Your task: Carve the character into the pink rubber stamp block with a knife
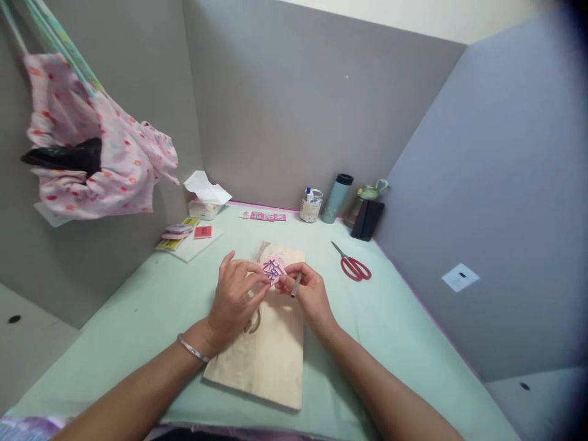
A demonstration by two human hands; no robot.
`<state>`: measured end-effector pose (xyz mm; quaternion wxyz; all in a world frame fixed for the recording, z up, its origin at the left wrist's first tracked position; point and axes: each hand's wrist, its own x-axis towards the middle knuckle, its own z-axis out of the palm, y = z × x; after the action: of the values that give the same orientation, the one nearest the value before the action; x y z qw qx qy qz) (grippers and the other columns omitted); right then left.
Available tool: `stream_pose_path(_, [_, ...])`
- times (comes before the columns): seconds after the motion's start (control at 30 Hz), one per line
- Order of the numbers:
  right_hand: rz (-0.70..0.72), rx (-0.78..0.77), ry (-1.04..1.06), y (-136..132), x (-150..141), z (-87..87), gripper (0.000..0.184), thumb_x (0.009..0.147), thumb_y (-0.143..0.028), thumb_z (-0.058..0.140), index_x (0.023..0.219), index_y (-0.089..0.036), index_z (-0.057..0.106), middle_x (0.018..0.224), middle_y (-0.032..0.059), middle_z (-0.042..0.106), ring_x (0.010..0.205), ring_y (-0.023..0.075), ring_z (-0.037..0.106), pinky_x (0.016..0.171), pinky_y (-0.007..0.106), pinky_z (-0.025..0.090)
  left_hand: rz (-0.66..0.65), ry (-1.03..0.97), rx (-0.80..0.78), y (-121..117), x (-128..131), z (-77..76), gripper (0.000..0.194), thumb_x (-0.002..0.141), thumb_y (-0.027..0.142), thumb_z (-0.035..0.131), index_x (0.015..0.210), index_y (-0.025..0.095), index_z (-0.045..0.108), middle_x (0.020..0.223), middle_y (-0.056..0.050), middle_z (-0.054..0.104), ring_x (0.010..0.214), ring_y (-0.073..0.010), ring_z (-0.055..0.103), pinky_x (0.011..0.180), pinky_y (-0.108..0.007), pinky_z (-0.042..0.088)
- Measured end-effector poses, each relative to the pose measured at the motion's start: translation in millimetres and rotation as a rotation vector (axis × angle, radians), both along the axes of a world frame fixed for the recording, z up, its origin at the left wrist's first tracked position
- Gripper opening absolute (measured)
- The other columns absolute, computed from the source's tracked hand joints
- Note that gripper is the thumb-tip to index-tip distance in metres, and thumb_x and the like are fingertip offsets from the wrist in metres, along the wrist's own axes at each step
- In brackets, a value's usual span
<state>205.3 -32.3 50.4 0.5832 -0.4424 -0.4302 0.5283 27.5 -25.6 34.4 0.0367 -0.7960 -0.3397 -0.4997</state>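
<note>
Between my two hands is a small pink square [272, 271] bearing a dark purple written character; whether it is rubber or card I cannot tell. My left hand [239, 283] pinches its left side between thumb and fingers. The fingers of my right hand [307, 286] grip its lower right edge and also hold a slim grey pen-like tool [296, 285], whose tip I cannot make out. Both hands are above a pale wooden board [271, 361], which lies lengthwise on the table. A dark curved mark [253, 321] shows on the board beside my left hand.
Red-handled scissors [353, 264] lie at right. Behind stand a pen cup [311, 208], a blue-green bottle [337, 199], a black stand-like object [367, 219] and a tissue pack [207, 202]. Small pink and yellow packs [177, 233] sit at left. A patterned cloth bag [124, 159] hangs above.
</note>
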Motion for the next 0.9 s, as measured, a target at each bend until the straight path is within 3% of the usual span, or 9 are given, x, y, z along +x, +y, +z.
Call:
stream_pose_path(0.57, [-0.019, 0.088, -0.153, -6.3, -7.8, -1.5, 0.028, 0.067, -0.036, 0.085, 0.081, -0.022, 0.064, 0.067, -0.0027, 0.068, 0.062, 0.0196, 0.069, 0.058, 0.03, 0.053, 0.06, 0.099, 0.007, -1.8, 2.2, 3.8, 0.008, 0.096, 0.015, 0.062, 0.094, 0.022, 0.066, 0.098, -0.005, 0.068, 0.099, -0.0248, 0.06, 0.114, -0.065, 0.029])
stream_pose_path(0.9, [-0.031, 0.095, -0.242, -3.8, -7.9, -11.5, 0.021, 0.069, -0.03, 0.082, 0.078, -0.022, 0.064, 0.068, -0.0026, 0.065, 0.061, 0.0173, 0.061, 0.059, 0.029, 0.049, 0.049, 0.2, 0.014, -1.5, 4.4, 3.4, 0.014, 0.094, 0.009, 0.058, 0.088, 0.02, 0.065, 0.095, -0.006, 0.07, 0.097, -0.026, 0.06, 0.115, -0.066, 0.028])
